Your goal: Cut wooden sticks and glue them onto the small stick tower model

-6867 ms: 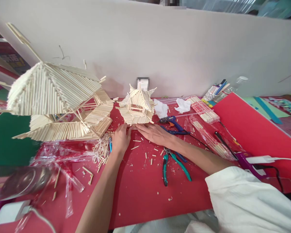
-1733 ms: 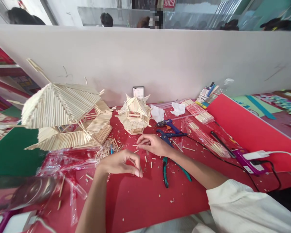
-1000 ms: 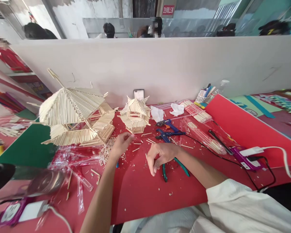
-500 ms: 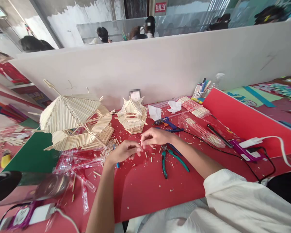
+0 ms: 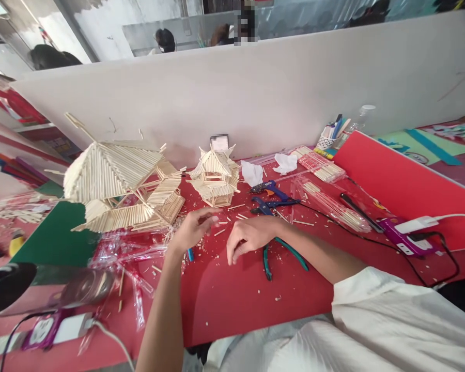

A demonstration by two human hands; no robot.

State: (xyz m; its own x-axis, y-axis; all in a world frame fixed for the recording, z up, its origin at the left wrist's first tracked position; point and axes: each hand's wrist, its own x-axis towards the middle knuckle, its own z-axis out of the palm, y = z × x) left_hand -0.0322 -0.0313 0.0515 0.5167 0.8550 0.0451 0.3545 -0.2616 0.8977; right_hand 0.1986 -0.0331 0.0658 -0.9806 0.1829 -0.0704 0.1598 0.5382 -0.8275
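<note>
My left hand (image 5: 192, 228) hovers over the red table with its fingers stretched and apart, and nothing shows in it. A blue-handled tool (image 5: 190, 254) lies partly hidden beneath it. My right hand (image 5: 252, 236) hangs with loosely bent fingers, thumb apart from them, and no object visible in it. Under the right wrist lie green-handled pliers (image 5: 268, 263), their jaws covered by the hand. Beyond the hands stands a small stick pavilion (image 5: 215, 178). A larger stick pavilion (image 5: 114, 173) with a broad ribbed roof is to the left. Short cut sticks (image 5: 219, 232) lie between the hands and the small pavilion.
A blue glue gun (image 5: 275, 190) and blue cutters (image 5: 263, 205) lie beyond my right hand. Bagged sticks (image 5: 333, 206) and a purple power strip (image 5: 401, 238) are on the right. Plastic wrappers (image 5: 137, 258) and a clear bottle (image 5: 73, 287) lie left. A white partition (image 5: 178, 98) stands behind.
My hands, close together before, have separated. The right hand has dropped nearer to me with its fingers pointing down; the left has moved slightly away and up. The view has shifted slightly.
</note>
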